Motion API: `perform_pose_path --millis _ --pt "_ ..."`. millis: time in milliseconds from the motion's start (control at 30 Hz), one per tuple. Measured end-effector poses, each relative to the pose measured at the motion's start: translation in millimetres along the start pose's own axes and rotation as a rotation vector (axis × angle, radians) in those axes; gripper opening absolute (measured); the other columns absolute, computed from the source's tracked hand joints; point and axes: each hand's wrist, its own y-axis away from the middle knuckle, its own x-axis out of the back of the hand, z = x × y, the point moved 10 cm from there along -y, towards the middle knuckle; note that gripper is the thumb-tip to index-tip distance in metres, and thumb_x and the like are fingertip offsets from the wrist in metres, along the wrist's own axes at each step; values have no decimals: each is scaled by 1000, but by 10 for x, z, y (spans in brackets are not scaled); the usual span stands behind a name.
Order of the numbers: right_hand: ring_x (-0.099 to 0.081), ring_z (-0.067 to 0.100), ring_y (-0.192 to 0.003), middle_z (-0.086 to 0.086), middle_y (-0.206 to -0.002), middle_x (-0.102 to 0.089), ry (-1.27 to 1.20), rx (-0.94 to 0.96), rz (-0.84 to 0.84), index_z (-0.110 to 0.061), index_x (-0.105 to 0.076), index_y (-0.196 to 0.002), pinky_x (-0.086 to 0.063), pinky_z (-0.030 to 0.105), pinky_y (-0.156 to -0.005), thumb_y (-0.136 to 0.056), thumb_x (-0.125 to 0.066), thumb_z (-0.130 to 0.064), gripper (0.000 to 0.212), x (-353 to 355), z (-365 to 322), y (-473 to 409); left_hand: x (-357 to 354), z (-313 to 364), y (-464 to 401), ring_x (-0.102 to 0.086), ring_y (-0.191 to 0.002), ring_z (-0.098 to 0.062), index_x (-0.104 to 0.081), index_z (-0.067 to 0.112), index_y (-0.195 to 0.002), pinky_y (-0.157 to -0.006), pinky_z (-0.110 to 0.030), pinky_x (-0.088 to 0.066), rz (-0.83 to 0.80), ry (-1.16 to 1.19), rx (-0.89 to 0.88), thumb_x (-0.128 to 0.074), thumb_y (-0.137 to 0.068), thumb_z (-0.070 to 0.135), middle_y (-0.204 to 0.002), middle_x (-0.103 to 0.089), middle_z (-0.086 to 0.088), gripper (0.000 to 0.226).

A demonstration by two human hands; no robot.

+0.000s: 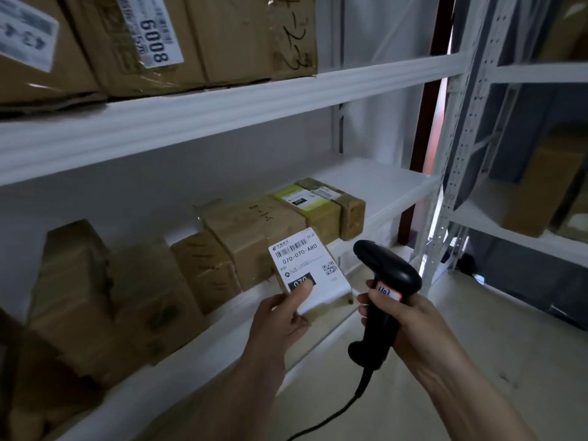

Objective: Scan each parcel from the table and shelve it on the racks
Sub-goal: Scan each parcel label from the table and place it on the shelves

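My left hand (pixel 280 316) grips a small cardboard parcel (pixel 313 275) with a white shipping label reading 070-070-A80 facing up; my thumb lies on the label's dark patch. The parcel is held just in front of the lower shelf's front edge (pixel 203 335). My right hand (pixel 410 323) grips a black corded barcode scanner (pixel 386 275) by its handle, its head close to the right of the label. A row of brown cardboard parcels (pixel 241 243) stands on that lower shelf.
The upper shelf (pixel 222 113) carries large brown boxes (pixel 191 36) with white labels. A second white rack (pixel 515 224) with boxes stands at the right, with pale floor (pixel 477 361) between the racks. The lower shelf's right end (pixel 388 183) is bare.
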Motion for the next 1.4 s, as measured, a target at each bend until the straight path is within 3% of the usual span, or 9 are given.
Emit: perform_pose_path --millis 167,367,467,667,867,1000,1233,1300,1400 --pt "-67 21 -71 14 -82 -72 10 45 40 0 -66 -105 -53 36 -76 -65 -71 -12 42 283 -385 -376 -561 192 -645 -72 -94 -13 -70 21 -106 -73 -27 -58 -24 28 0 -74 -83 26 -101 -76 3 23" --pt "-68 23 -72 13 -80 -73 26 153 101 -1 -66 -105 -51 35 -75 -78 -65 -3 27 485 -999 -977 -1139 781 -1474 -68 -105 -22 -63 17 -115 -86 -34 -55 -112 -10 -86 -72 -84 21 -108 -73 -3 33" --pt "-69 23 -75 13 -83 -73 40 205 62 -2 -66 -107 -50 38 -78 -73 -66 -6 34 360 -1354 -1241 -1320 1104 -1709 -69 -101 -15 -58 16 -121 -89 -35 -54 -170 -48 -164 -76 -81 24 -106 -74 1 44" --pt "-70 19 -71 9 -81 -72 6 353 -25 -4 -66 -105 -51 36 -74 -72 -64 -12 33 139 -1976 -1517 -1625 1616 -1811 -70 -75 1 -50 33 -112 -59 -12 -52 -185 -137 -404 -79 -76 38 -84 -73 18 47" --pt "-66 19 -74 8 -79 -67 -63 496 -194 -5 -64 -102 -59 32 -74 -76 -61 -14 27 -11 -2565 -1470 -2024 1863 -1622 -70 -82 0 -48 34 -106 -81 -30 -58 -165 -180 -508 -70 -72 57 -90 -71 16 46" --pt "-67 20 -77 8 -84 -67 -85 503 -295 -9 -69 -106 -57 36 -78 -77 -61 -18 31 -39 -2780 -1448 -2219 2111 -1405 -67 -91 2 -45 47 -103 -87 -29 -54 -111 -153 -607 -70 -62 63 -98 -68 21 50" --pt "-69 16 -69 7 -78 -70 -222 349 -470 -12 -77 -86 -60 32 -71 -73 -61 -14 20 -567 -2964 -1599 -2095 3188 -895 -61 -102 -11 -43 36 -127 -84 -32 -54 234 -496 -883 -61 -70 63 -119 -56 7 65" --pt "-69 17 -69 8 -77 -70 -273 301 -474 -10 -69 -92 -60 30 -67 -69 -64 -14 23 -734 -2974 -1650 -1958 3503 -660 -54 -102 -14 -44 36 -131 -78 -25 -47 513 -698 -1009 -60 -71 64 -121 -41 5 68" --pt "-71 17 -71 9 -80 -73 -361 251 -495 -11 -66 -92 -60 31 -69 -73 -66 -13 19 -943 -2958 -1723 -1957 3821 -235 -47 -95 -18 -49 29 -131 -72 -29 -35 994 -1091 -1205 -58 -71 66 -115 -31 0 71"
